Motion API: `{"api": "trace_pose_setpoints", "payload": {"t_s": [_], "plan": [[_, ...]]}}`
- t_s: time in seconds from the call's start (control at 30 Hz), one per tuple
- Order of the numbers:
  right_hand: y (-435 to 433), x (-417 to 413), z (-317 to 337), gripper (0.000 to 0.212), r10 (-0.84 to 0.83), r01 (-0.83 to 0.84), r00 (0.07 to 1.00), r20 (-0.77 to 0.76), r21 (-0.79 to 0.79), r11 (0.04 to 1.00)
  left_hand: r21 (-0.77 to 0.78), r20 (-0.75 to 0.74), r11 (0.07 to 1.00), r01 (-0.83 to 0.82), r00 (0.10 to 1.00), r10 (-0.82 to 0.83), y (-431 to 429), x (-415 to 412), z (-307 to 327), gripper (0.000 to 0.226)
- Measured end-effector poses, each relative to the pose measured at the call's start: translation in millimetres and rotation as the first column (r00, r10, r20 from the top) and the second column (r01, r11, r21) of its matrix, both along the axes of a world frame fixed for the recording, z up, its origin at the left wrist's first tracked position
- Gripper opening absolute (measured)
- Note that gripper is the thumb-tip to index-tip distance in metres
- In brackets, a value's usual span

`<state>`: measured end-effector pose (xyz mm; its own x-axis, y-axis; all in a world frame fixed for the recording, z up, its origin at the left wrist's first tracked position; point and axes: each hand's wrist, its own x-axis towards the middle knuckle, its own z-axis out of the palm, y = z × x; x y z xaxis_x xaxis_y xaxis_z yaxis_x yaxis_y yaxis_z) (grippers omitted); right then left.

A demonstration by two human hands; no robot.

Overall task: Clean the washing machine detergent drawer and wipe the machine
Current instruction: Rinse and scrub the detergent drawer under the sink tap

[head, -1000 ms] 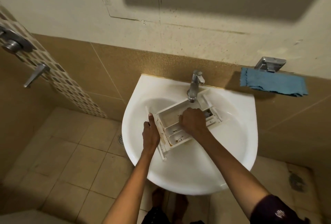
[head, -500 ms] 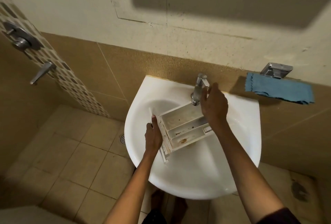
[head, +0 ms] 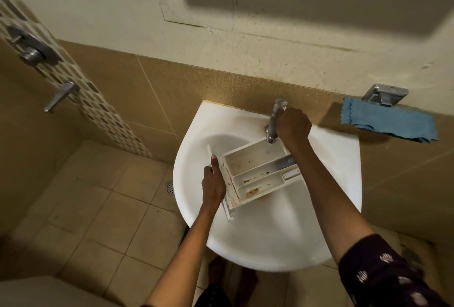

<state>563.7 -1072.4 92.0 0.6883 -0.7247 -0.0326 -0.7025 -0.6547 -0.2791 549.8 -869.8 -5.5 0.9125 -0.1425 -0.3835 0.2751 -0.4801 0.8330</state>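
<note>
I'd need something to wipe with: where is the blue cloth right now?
In the head view the blue cloth hangs at the right against the wall, just under a metal holder, right of the tap.

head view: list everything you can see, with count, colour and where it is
detergent drawer: one, white with brown stains, in the sink under the tap
sink: one, white, against the tiled wall
tap: one, chrome, at the sink's back edge
cloth: one, blue, hanging on the wall right of the sink
metal holder: one, chrome, just above the cloth
wall valve: one, chrome, on the patterned tile strip at left
lever handle: one, chrome, below the wall valve
floor drain: one, metal, in the floor tiles left of the sink
left hand: one, gripping the drawer's left end
right hand: one, holding the tap
</note>
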Motion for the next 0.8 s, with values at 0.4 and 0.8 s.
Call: {"api": "trace_pose_setpoints", "payload": {"t_s": [0.4, 0.8], "plan": [[0, 3, -5, 0.049, -0.034, 0.033, 0.999, 0.017, 0.02, 0.999, -0.012, -0.014, 1.0, 0.014, 1.0, -0.015, 0, 2, -2, 0.089], [4, -36, -24, 0.028, -0.559, 0.031, 0.814, 0.161, 0.948, 0.318, -0.032, -0.017, 0.999, 0.012, 1.0, -0.012, -2, 3, -1, 0.092]]}}
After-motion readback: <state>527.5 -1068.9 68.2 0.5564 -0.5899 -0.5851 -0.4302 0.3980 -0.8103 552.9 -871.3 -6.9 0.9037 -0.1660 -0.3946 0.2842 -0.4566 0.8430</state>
